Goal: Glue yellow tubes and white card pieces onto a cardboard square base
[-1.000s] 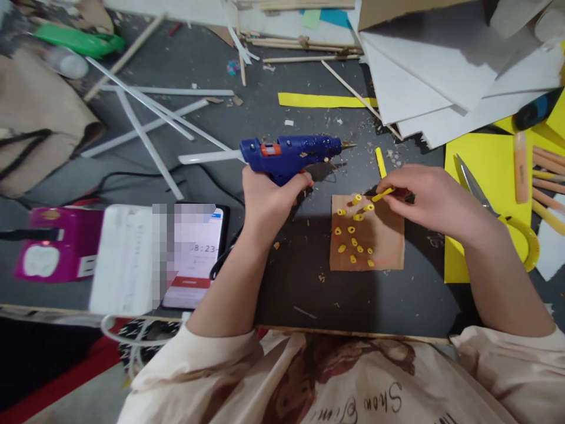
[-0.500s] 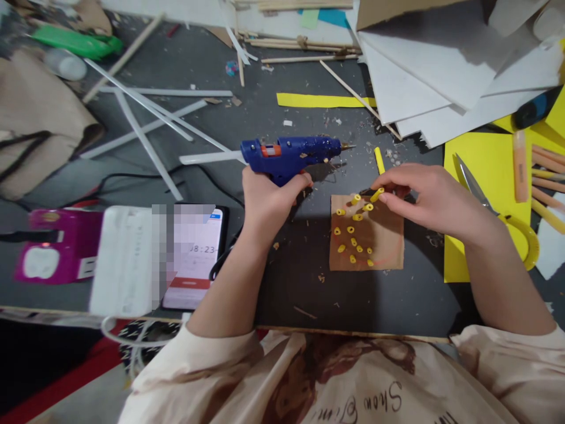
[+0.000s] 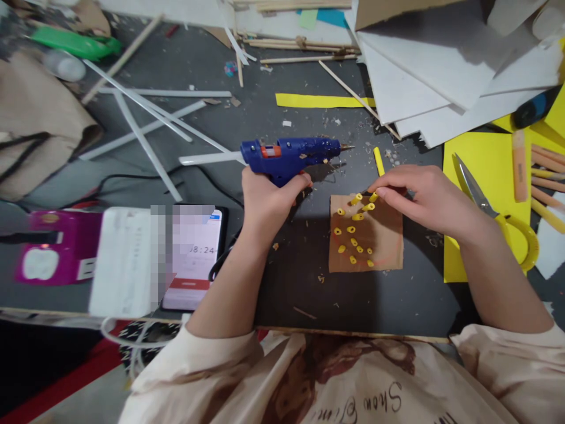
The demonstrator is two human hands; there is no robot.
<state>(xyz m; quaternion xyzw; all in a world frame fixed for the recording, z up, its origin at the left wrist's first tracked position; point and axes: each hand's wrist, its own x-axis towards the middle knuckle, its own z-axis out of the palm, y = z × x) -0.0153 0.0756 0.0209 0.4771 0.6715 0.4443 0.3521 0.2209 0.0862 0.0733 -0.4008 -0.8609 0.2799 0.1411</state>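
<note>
My left hand (image 3: 271, 203) is wrapped round the handle of a blue glue gun (image 3: 304, 151), whose metal nozzle points right. A white glue stick (image 3: 212, 158) juts from its back end. My right hand (image 3: 410, 191) pinches a small yellow paper tube (image 3: 374, 196) near the top edge of a square of brown cardboard (image 3: 386, 238). Several more short yellow tubes stand upright on that square, mostly on its left half. Just beyond my right fingers lies a longer yellow tube (image 3: 378, 160) on the dark table.
Yellow-handled scissors (image 3: 481, 197) rest on yellow paper (image 3: 459, 259) at the right. White sheets (image 3: 436, 76) are piled behind. Loose glue sticks (image 3: 141, 141), a phone (image 3: 194, 259) and a magenta box (image 3: 66, 244) lie left. A black cord (image 3: 163, 174) runs behind the phone.
My right hand has moved slightly left and turned a little, with the yellow tube shifting left and down toward the cardboard. My left hand and the glue gun have hardly moved.
</note>
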